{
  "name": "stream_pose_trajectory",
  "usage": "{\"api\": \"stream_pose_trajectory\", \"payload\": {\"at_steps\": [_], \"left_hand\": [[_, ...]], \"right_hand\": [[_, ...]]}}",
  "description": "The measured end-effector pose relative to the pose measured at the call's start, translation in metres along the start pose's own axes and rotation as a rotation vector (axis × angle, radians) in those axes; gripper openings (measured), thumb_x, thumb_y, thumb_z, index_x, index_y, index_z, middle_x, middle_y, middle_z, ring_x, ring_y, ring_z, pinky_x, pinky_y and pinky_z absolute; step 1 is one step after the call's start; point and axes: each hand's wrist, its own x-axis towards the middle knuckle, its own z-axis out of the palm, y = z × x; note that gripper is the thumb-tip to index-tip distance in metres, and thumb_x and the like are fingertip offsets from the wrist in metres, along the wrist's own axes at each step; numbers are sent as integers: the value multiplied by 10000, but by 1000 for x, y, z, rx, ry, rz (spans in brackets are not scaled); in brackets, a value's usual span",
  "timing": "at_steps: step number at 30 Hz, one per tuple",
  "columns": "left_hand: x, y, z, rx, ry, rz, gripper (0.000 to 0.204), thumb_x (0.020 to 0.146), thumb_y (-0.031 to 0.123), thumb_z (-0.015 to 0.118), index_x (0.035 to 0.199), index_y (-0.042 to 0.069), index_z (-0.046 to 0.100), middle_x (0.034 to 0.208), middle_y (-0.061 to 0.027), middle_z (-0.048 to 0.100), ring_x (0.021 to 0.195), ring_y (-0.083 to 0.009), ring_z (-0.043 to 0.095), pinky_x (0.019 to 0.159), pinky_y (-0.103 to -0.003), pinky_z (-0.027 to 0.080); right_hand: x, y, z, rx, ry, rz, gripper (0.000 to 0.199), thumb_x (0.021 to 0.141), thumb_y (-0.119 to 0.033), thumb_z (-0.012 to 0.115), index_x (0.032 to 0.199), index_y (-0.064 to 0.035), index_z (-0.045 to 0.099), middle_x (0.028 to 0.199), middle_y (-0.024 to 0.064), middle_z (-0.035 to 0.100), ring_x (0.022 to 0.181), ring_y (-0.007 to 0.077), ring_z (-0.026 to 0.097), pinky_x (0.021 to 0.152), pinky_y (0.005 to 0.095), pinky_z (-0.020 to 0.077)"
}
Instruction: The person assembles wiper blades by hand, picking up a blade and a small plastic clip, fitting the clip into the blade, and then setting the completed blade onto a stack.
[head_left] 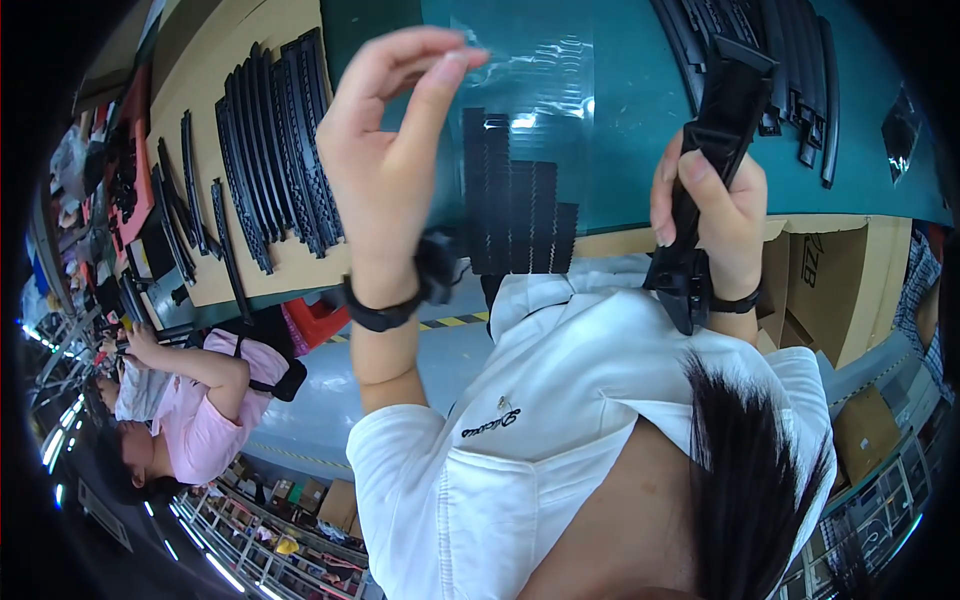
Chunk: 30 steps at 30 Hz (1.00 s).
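Observation:
My right hand (722, 205) is wrapped around a long black plastic trim piece (722, 110), which stands tilted with its broad end up and its narrow end against my shirt. Raised over the table to the left, my left hand (385, 150) has thumb and forefinger brought together in a pinch. Whatever is between those fingertips, if anything, is too small to make out. Between my hands lies a clear plastic sheet (560, 110) bearing several black strips (515, 205) with jagged edges, set side by side in stepped lengths.
Several slim black trim pieces (275, 150) lie on cardboard (190, 90) to the left. More dark trim pieces (800, 60) rest on the green table (640, 110) at the far right. An open cardboard box (850, 280) stands at the right. A co-worker in pink (205, 430) is at the left.

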Motion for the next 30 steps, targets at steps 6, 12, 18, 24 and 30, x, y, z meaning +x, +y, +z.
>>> {"api": "stream_pose_trajectory", "payload": {"at_steps": [6,12,18,24,30], "left_hand": [[-4,-38,-9,638,-328,289,58,649,102,619,702,79,613,715,-11,589,642,-143,538,595,-241,431],[-7,-55,-4,758,-438,338,122,578,127,649,694,99,627,692,23,582,676,-150,533,590,-264,439],[-9,-62,-4,660,-330,271,81,569,126,653,646,110,634,687,21,582,669,-142,535,575,-253,438],[-19,-59,2,713,-240,221,90,571,125,649,661,121,639,674,23,578,660,-142,535,568,-250,436],[-11,-62,-1,696,-334,281,96,579,137,645,673,127,632,677,32,569,657,-136,534,565,-256,434]], "right_hand": [[-1,4,0,-47,-72,-20,188,842,-153,412,750,8,444,528,86,487,395,99,429,381,198,344],[-1,5,-5,-111,-87,-9,187,842,-138,409,731,8,446,532,85,488,397,99,432,385,203,350],[0,7,-2,-106,-86,18,171,837,-120,415,737,13,455,538,84,493,402,100,436,388,206,353],[1,7,-1,-106,-82,23,157,832,-111,425,744,14,459,544,83,498,404,100,437,390,205,353],[2,7,1,-113,-86,52,150,828,-109,434,744,13,459,546,80,499,403,99,434,393,203,351]]}}
